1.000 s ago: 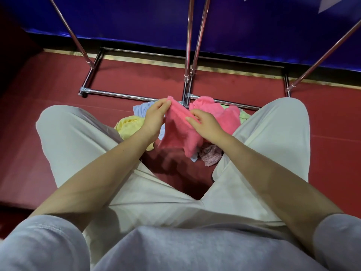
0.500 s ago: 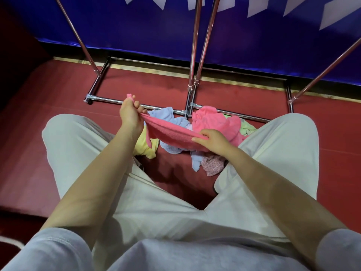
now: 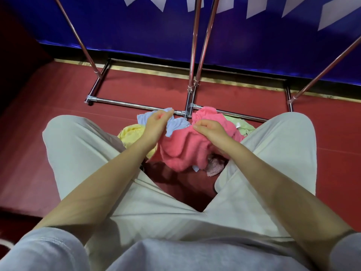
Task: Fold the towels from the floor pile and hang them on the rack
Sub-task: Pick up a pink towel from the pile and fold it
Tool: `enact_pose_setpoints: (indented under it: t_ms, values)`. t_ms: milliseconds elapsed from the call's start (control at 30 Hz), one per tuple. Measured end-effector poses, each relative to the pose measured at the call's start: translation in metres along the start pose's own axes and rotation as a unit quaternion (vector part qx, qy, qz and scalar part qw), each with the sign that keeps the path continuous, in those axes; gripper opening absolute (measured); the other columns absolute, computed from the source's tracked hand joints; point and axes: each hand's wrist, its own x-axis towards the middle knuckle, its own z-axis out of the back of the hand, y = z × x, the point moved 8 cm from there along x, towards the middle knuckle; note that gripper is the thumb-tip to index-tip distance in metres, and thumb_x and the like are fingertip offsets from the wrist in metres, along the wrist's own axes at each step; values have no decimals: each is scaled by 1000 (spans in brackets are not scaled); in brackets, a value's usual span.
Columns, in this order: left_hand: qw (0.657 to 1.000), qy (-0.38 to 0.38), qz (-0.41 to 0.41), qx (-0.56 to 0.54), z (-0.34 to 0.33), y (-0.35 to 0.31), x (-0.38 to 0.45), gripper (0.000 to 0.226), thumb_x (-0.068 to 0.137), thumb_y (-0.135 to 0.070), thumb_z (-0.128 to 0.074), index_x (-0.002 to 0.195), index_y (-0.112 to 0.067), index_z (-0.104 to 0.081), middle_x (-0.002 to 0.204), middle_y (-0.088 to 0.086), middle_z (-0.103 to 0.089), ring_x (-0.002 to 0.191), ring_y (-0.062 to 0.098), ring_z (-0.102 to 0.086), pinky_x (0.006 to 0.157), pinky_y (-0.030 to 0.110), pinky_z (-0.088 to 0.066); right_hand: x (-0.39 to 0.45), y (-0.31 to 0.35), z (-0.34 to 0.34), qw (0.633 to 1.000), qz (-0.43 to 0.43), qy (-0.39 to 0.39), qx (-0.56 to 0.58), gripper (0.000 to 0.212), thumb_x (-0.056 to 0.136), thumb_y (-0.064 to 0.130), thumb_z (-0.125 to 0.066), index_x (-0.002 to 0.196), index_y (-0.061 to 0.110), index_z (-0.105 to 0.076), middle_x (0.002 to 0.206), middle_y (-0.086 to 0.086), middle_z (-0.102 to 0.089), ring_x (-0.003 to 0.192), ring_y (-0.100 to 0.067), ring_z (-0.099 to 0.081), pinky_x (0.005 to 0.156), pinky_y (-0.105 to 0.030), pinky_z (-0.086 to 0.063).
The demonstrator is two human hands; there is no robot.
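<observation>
Pink towel [image 3: 181, 149] is held bunched above the floor pile [image 3: 203, 133], between the knees, at 12 o'clock from the person. Right hand [image 3: 211, 132] grip is pinched on its top edge. Left hand [image 3: 156, 125] fingers are curled at the towel's 10 o'clock edge; actual hold cannot be told. Rack [image 3: 192, 55] legs stand just beyond the pile on the red floor [image 3: 48, 133].

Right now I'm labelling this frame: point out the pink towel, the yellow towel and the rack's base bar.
pink towel [image 3: 181, 151]: head view, middle of the bunched cloth.
yellow towel [image 3: 131, 134]: head view, its exposed top.
rack's base bar [image 3: 125, 104]: head view, left stretch of the floor rail.
</observation>
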Motion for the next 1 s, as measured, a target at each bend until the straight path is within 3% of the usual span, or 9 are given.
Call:
enact_pose_setpoints:
  t_ms: [67,200,267,367,433,567,700,833,1000]
  values:
    - [998,52,-12,35,-19,5,-10,34,93,-32,-60,64,-22,-44,57,-7,-42,53,9,-39,58,28,-35,-2,5,0,1000,23,-14,-8,25,93,7,-55,75,23,-62,71,15,-59,66,11,-52,68,-9,-39]
    - [992,117,1,40,-39,9,-21,13,99,-27,-51,89,-24,-59,80,-6,-59,47,2,-41,48,19,-35,-3,13,4,996,62,-53,-36,26,93,8,-54,76,26,-61,73,15,-59,67,14,-52,69,-8,-37]
    - [990,136,8,42,-45,11,-23,12,100,-26,-49,99,-24,-62,79,-7,-56,48,2,-42,47,17,-34,-3,15,8,994,73,-69,-32,26,93,6,-53,76,24,-60,74,14,-59,67,14,-52,70,-7,-37]
    - [986,161,9,53,-50,17,-26,11,97,-27,-55,93,-24,-65,69,-11,-55,54,6,-43,51,19,-34,-3,16,13,993,79,-87,-31,22,94,4,-52,79,18,-61,74,13,-58,66,15,-51,68,-6,-37]
    - [983,174,-10,60,-52,15,-27,12,94,-27,-60,95,-18,-68,79,-7,-62,66,8,-52,59,20,-40,-2,15,15,991,80,-98,-41,17,94,4,-52,84,13,-63,77,13,-60,68,15,-52,70,-6,-38]
    - [992,101,-48,57,-38,3,-18,9,93,-19,-62,91,-15,-70,77,-12,-63,65,-11,-55,66,8,-41,1,13,14,987,83,-94,-103,12,93,13,-57,85,16,-65,78,16,-60,73,14,-53,74,-9,-38]
    - [996,42,-67,29,-18,-7,-6,9,93,-17,-62,92,-16,-71,84,-13,-66,74,-8,-57,76,14,-44,4,4,3,965,84,-68,-239,26,94,29,-58,69,21,-53,64,5,-53,68,-18,-51,67,-36,-39]
    - [994,-40,-104,4,10,-20,4,9,91,-12,-62,91,-15,-71,86,-13,-67,76,-11,-57,80,14,-43,3,1,-6,952,83,-35,-294,40,96,29,-53,61,28,-35,57,7,-38,65,-22,-44,65,-41,-38]
    - [994,-92,-48,-45,32,-17,14,10,90,-19,-64,82,-18,-69,71,-10,-61,66,2,-55,66,21,-44,6,-16,-6,955,42,-12,-293,28,98,31,-50,79,11,-58,73,-4,-57,71,-23,-51,68,-37,-38]
